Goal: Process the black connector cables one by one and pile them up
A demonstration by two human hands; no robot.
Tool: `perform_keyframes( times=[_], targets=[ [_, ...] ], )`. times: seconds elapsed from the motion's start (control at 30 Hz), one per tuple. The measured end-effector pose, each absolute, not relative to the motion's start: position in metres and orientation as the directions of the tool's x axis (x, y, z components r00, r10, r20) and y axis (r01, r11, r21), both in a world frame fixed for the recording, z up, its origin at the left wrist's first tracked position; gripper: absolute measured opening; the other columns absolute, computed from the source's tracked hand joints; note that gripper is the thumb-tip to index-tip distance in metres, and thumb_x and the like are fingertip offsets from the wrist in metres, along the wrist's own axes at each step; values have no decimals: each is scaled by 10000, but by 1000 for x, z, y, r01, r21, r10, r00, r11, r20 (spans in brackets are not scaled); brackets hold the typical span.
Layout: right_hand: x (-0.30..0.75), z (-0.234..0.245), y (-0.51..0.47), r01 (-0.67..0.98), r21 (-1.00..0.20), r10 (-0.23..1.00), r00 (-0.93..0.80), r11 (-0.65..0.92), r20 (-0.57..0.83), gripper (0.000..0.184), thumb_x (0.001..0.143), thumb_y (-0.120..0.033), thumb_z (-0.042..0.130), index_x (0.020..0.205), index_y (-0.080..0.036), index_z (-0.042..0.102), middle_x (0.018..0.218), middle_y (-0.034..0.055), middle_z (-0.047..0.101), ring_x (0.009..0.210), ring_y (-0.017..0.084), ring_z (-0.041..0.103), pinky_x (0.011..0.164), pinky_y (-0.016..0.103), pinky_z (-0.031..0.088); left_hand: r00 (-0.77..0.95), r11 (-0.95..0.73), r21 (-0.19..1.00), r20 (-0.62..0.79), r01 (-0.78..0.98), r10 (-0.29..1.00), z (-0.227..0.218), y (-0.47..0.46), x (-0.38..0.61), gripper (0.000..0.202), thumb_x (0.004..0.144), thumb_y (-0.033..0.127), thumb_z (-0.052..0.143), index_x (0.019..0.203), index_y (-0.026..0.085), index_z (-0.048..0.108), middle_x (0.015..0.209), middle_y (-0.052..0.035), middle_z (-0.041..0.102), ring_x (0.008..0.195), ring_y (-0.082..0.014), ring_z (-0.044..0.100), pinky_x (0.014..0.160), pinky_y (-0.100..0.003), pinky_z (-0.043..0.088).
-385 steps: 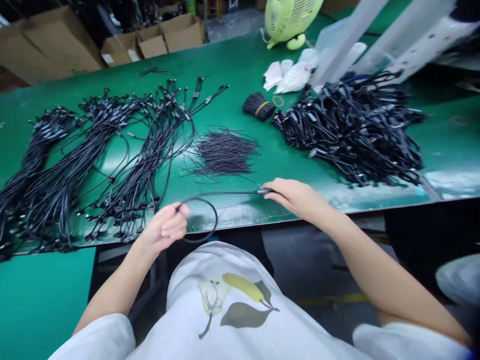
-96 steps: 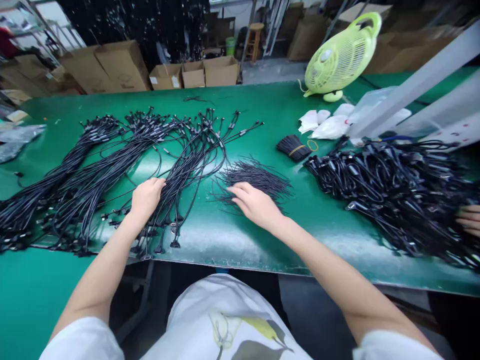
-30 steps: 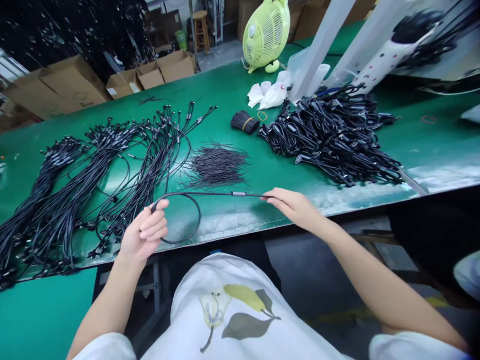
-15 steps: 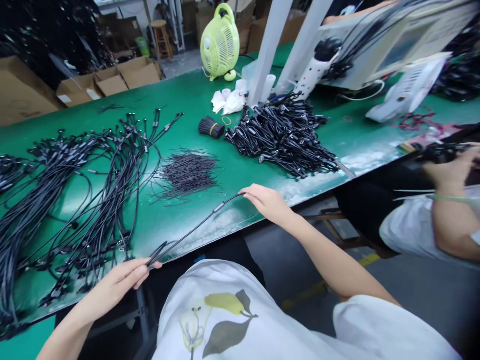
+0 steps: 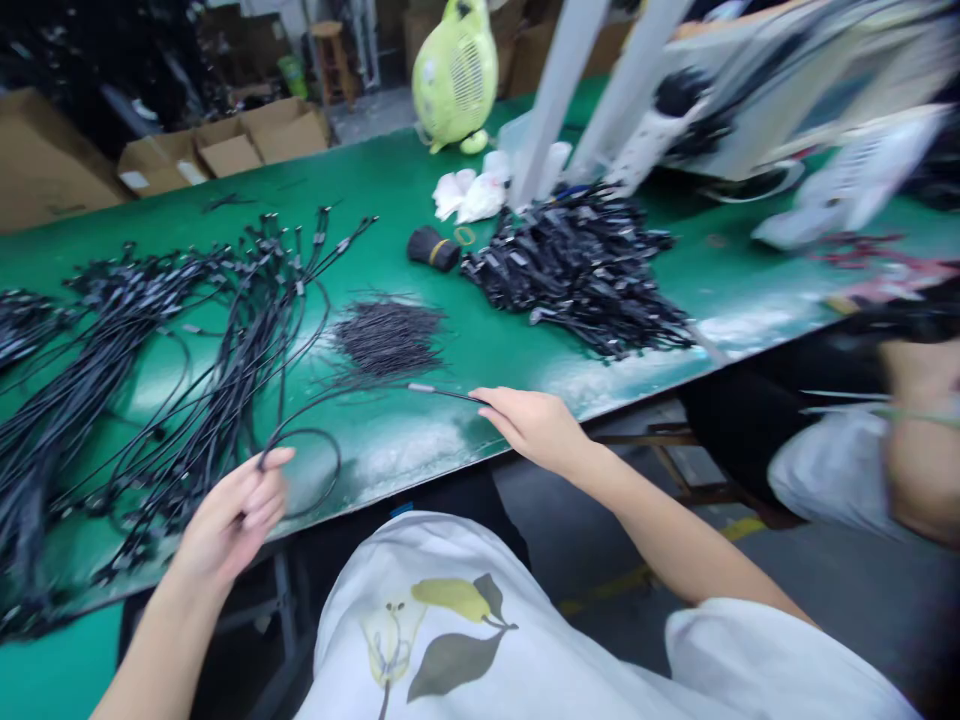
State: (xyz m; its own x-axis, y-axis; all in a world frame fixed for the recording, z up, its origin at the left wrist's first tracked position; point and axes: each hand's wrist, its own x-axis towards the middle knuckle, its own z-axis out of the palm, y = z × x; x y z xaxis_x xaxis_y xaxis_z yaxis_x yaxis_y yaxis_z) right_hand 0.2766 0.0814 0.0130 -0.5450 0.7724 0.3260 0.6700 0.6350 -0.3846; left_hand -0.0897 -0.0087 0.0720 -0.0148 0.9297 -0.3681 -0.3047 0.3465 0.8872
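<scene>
Right now both hands are gripping one black cable (image 5: 450, 395), which is strung between them over the near side of the green table (image 5: 390, 170). The left hand (image 5: 236, 510), a little blurred, is curled closed around it, and a loose loop curves out just beside the fingers. The right hand (image 5: 529, 420) pinches the other end between thumb and fingers, and just short of that grip sits a small grey sleeve (image 5: 421, 388).

Just beyond the cable lies a flat pile of thin black wires (image 5: 390, 338). Behind it is a thicker bundle (image 5: 433, 249) bound with a yellow band, and a loose rubber band (image 5: 464, 236) lies beside that. To the person's left, long cables (image 5: 251, 340) are spread in bunches, their ends fanned out. To the right is a tangled heap (image 5: 577, 275) of more black cables.

Farther back, white bags (image 5: 480, 195) lie by a slanting pale post (image 5: 559, 100), and a lime-green fan (image 5: 454, 80) stands near the far edge. Past the table I see open cardboard boxes (image 5: 225, 150) and a wooden stool (image 5: 334, 62). At the far right, a neighbour's forearm (image 5: 922, 400) and light sleeve (image 5: 817, 470) show at the table's edge, too smeared to make out what that person is handling.
</scene>
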Motion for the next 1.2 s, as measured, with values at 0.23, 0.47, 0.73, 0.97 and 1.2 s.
perform_keyframes(
  times=[0.23, 0.47, 0.73, 0.97, 1.2],
  targets=[
    [228, 51, 37, 141, -537, 276, -944, 832, 180, 408, 1018, -353, 353, 768, -175, 621, 646, 4, 613, 553, 98, 536, 534, 248, 328, 38, 242, 970, -243, 33, 969, 43, 17, -36, 385, 901, 515, 518, 901, 140, 603, 694, -45, 651, 616, -142, 609, 604, -260, 485],
    [192, 39, 58, 248, -620, 529, -785, 744, 322, 292, 999, -308, 425, 897, -173, 663, 838, 39, 708, 731, 121, 634, 660, 227, 430, 409, -180, 857, -38, 483, 912, 41, 4, -14, 313, 982, 382, 376, 850, 179, 575, 828, -62, 633, 813, -182, 581, 813, -325, 458],
    [176, 9, 81, 141, -913, 860, -414, 384, 298, 427, 794, -573, 658, 994, -200, 608, 961, 66, 611, 923, 200, 576, 850, 348, 474, 211, 162, 963, -116, -214, 971, 31, 6, -8, 308, 952, 460, 462, 869, 173, 536, 617, 34, 461, 592, -126, 498, 665, -288, 449],
    [142, -12, 68, -323, -905, 943, -275, -275, -188, 422, 876, -563, 554, 690, -195, 464, 554, -80, 279, 445, 56, 215, 429, 206, 266, 90, 418, 780, -428, -466, 899, 10, 2, 16, 429, 851, 571, 582, 771, 150, 570, 799, -54, 607, 910, -197, 615, 887, -317, 440],
    [143, -1, 52, -447, -821, 914, -350, -355, -205, 369, 836, -560, 610, 793, -211, 499, 784, 3, 533, 737, 111, 555, 702, 245, 509, 128, 382, 882, -360, -275, 924, -5, -4, 16, 505, 864, 645, 485, 647, 191, 439, 581, 25, 450, 603, -142, 502, 679, -290, 407]
  ],
)
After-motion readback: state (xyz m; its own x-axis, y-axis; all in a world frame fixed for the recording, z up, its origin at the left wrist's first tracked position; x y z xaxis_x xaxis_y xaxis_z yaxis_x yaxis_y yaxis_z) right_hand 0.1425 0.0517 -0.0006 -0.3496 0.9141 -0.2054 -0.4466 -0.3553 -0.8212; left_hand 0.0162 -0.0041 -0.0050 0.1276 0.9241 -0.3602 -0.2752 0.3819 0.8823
